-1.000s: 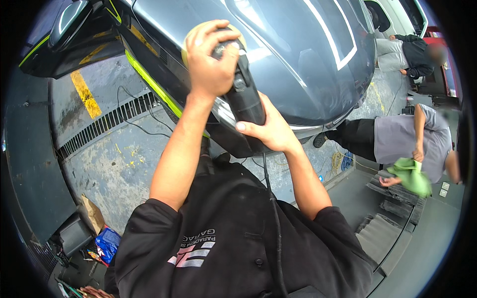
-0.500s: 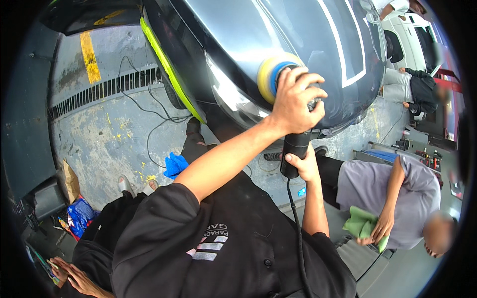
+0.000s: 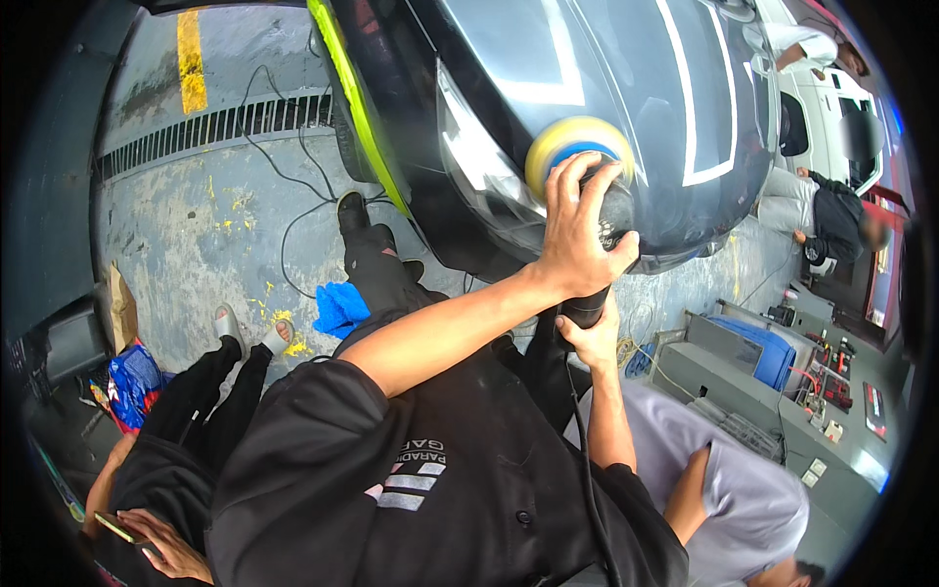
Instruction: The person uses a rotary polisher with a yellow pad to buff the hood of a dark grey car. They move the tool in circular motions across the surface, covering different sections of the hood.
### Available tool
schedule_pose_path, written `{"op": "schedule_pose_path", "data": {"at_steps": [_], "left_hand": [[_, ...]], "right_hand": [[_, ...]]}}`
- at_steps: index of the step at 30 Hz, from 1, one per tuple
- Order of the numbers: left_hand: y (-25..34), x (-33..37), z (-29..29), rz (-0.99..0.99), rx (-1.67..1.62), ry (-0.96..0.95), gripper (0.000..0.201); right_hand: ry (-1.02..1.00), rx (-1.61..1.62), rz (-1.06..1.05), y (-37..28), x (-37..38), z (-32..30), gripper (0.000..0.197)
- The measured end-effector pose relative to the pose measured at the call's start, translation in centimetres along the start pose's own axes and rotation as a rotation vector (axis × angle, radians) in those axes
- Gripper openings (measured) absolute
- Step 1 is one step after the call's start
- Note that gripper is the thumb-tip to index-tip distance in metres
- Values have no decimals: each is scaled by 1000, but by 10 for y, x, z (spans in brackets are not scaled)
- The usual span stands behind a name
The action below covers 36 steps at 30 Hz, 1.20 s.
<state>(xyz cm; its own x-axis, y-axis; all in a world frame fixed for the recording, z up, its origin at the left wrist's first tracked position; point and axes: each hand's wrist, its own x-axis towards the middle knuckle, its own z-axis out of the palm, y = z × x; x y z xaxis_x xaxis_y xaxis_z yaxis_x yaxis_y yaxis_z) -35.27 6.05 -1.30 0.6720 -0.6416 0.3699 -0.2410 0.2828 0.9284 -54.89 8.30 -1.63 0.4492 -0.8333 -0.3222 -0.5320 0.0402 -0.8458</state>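
A black electric polisher (image 3: 618, 210) with a blue backing plate and a yellow foam pad (image 3: 548, 147) is at the front of a dark grey car's bonnet (image 3: 655, 88). The pad lies against the paint or very near it, inward of the headlight (image 3: 474, 157). My left hand (image 3: 579, 230) is closed over the polisher's head, fingers spread across its top. Lower down, my right hand (image 3: 594, 338) wraps round the rear of the body, thumb on the near side. A black power cord (image 3: 584, 450) runs from there down along my shirt.
A blue cloth (image 3: 340, 309) hangs beside my leg. Cables (image 3: 284, 245) cross the floor near a drain grate (image 3: 210, 137). At left a person holds a phone (image 3: 117, 528); close at right stands a person in a grey shirt (image 3: 748, 489). A tool bench (image 3: 822, 391) is beyond.
The polisher and both hands have shifted slightly right along the bonnet, and the pad is turned more face-down. The grey-shirted person has come closer behind me; their green cloth is out of sight.
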Motion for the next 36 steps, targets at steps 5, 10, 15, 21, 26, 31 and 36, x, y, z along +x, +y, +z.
{"op": "schedule_pose_path", "data": {"at_steps": [5,10,15,21,26,31,36], "left_hand": [[-14,4,-29,1,-41,44,71],[-34,11,-62,73,-86,69,69],[-49,21,-88,96,-167,67,68],[-62,44,-116,91,-264,47,67],[-67,69,-138,88,-287,34,66],[-76,94,-158,75,-355,35,63],[-88,115,-176,74,-411,56,62]], "right_hand": [[55,-308,-85,-9,16,13,90],[120,-479,-208,-19,27,34,89],[150,-451,-232,-39,33,64,84],[179,-468,-190,-66,44,92,83],[190,-531,-205,-96,53,116,84],[220,-492,-172,-105,61,141,85],[229,-480,-152,-124,73,164,84]]}}
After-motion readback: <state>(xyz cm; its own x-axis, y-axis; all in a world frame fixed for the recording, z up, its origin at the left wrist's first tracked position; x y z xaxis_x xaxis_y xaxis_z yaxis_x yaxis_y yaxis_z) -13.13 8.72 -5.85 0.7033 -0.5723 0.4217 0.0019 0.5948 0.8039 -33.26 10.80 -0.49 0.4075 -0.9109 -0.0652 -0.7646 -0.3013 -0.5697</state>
